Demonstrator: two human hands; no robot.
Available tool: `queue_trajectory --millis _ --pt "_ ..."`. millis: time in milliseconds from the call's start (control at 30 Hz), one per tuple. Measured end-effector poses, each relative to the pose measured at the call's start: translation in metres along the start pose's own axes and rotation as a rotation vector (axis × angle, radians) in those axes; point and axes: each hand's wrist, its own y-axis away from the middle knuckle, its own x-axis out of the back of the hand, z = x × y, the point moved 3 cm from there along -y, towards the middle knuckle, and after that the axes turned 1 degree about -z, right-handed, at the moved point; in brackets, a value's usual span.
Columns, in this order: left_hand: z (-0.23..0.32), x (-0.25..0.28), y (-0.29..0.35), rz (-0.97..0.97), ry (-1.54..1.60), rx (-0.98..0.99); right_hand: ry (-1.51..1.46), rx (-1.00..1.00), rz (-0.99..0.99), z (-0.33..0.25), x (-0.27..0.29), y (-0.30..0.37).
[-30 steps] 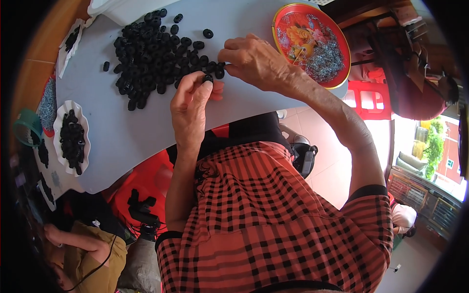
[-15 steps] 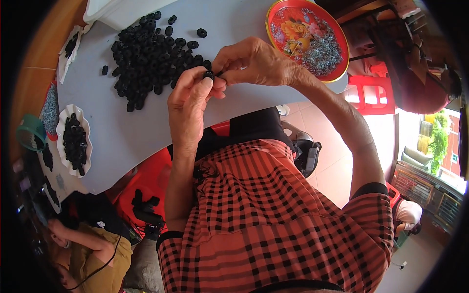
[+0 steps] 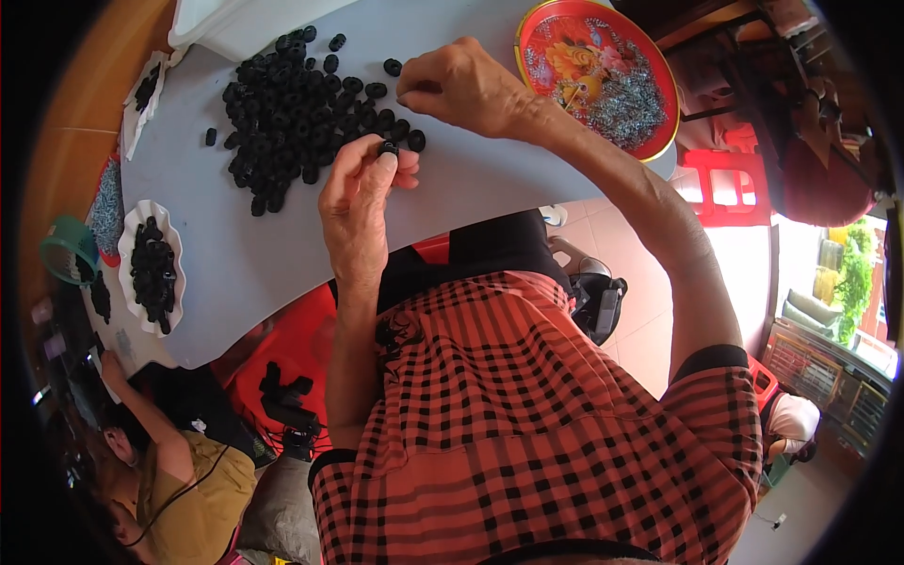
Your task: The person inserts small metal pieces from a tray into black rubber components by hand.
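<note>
My left hand (image 3: 356, 202) pinches a small black barrel-shaped piece (image 3: 388, 148) between thumb and fingers, just off the near edge of a heap of similar black pieces (image 3: 292, 118). My right hand (image 3: 476, 89) hovers over the table to the right of the heap, apart from the left. Its fingers are curled together, and whatever lies between them, if anything, is hidden. Close to those fingertips sits a loose black piece (image 3: 392, 67). Another black piece (image 3: 416, 140) rests just right of the left fingertips.
On the grey table (image 3: 254, 282), a red floral tray (image 3: 673, 104) of small metal springs stands at the far right. A scalloped white dish (image 3: 176, 245) of black parts is at the left, near a green container (image 3: 68, 250). A white bin (image 3: 221, 33) stands behind. Another person (image 3: 193, 480) sits lower left.
My right hand has parted from the left and moved up and away over the table. The left hand keeps its black piece. A loose piece now shows right of the left fingertips.
</note>
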Motion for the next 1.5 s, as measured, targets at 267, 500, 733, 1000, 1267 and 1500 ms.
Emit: queue_trajectory --millis 267,500,733,1000,1267,1500 --pt "0.002 0.006 -0.005 0.007 -0.008 -0.002 -0.662 -0.261 -0.227 -0.023 0.003 0.012" --pt "0.003 0.005 -0.007 -0.037 -0.09 -0.008 -0.705 -0.251 -0.181 -0.023 0.0 0.018" --pt "0.002 0.003 -0.008 -0.107 -0.172 0.043 -0.651 -0.224 -0.112 -0.02 -0.007 0.027" --pt "0.003 0.002 -0.009 -0.127 -0.188 0.079 -0.695 -0.203 -0.079 -0.01 -0.01 0.039" --pt "0.009 -0.001 -0.012 -0.198 -0.423 0.085 -0.847 -0.217 -0.023 -0.009 -0.017 0.051" --pt "0.0 -0.003 -0.015 -0.271 -0.193 0.166 -1.051 -0.182 0.011 -0.003 -0.018 0.055"
